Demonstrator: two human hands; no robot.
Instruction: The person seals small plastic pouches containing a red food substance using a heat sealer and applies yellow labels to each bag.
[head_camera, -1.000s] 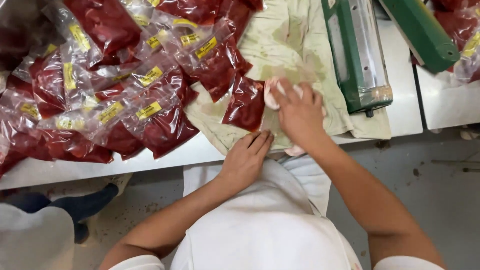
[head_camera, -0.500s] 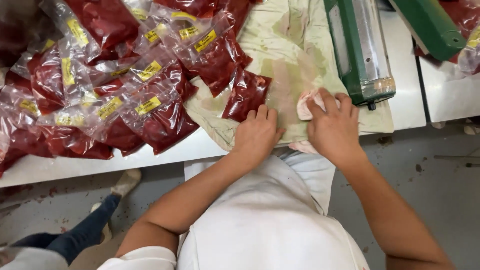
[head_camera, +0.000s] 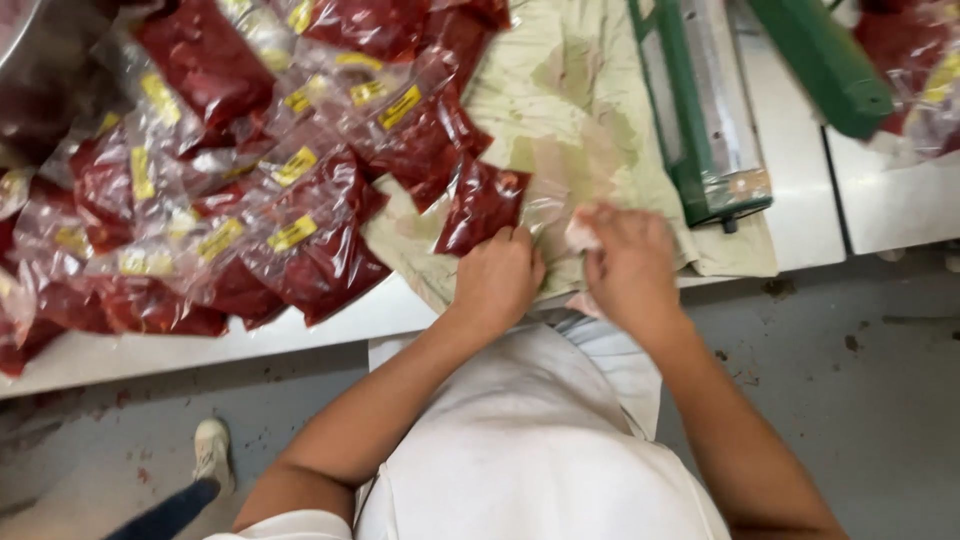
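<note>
Covering the white table (head_camera: 800, 215) — stained green paper (head_camera: 580, 90), grey floor (head_camera: 880, 400) below.

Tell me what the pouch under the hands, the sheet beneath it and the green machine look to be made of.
Pouch: clear glossy plastic film, judging by glare and the red filling showing through. Sheet: matte, creased and stained, likely paper or cloth; hard to tell. Green sealer: painted metal body probably, with a bare silvery metal strip.

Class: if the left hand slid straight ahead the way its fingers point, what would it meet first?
Probably the red-filled clear bag that the left hand already touches at its fingertips.
</note>
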